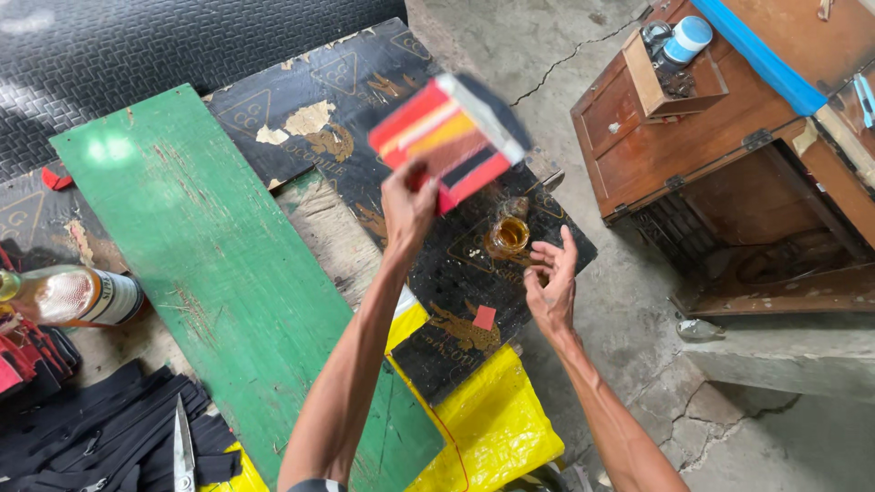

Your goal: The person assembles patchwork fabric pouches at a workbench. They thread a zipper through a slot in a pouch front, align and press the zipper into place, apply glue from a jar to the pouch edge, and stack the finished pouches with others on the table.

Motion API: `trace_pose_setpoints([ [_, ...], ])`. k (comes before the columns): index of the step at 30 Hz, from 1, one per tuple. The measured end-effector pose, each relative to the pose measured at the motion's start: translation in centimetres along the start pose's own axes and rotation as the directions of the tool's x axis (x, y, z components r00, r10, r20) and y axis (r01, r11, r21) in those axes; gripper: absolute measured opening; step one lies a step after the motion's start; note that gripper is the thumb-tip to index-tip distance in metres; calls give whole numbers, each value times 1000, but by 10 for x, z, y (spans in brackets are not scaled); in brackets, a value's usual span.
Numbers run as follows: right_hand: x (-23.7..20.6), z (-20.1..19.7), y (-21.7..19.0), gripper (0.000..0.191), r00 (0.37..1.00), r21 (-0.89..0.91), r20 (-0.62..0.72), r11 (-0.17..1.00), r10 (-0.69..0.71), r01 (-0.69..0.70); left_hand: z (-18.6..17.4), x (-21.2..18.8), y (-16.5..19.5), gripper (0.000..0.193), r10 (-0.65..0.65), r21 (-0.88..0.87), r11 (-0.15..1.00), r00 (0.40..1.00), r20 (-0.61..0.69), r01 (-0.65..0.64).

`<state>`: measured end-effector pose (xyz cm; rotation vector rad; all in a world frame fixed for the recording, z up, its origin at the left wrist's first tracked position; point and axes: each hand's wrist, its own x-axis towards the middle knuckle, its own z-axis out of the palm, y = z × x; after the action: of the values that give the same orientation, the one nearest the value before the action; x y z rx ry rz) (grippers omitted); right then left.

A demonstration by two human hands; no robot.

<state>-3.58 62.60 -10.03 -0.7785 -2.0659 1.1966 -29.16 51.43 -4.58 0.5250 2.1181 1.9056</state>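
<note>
The left hand (407, 208) is gripping a red, orange and black striped piece (448, 138) by its lower edge, fingers closed on it, and is holding it up above the black printed board (365, 82); the piece is blurred. The right hand (550, 284) is hovering empty, fingers loosely curled and half open, just beside a small glass jar (508, 235) of amber liquid that is standing on the black board between the two hands. Below the right hand a small red scrap (484, 317) is lying on the same board. To the left of the left arm a green board (219, 264) is lying flat, with a bottle (77, 297) and scissors (183, 448) well beyond it. Yellow sheeting (492, 419) is showing under both forearms.
</note>
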Motion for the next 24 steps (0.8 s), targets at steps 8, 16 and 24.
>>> trace_pose_setpoints([
  [8,3,27,-14,112,994,-2,59,996,-87,87,-11,-33,-46,47,-102,160,982,994,33,96],
  [16,6,39,-12,110,998,-220,-40,975,-51,41,3,-25,-21,50,-177,258,952,984,14,168],
  [24,9,37,-13,108,999,-251,-18,967,-52,46,-2,-24,-7,65,-195,156,970,980,32,188],
])
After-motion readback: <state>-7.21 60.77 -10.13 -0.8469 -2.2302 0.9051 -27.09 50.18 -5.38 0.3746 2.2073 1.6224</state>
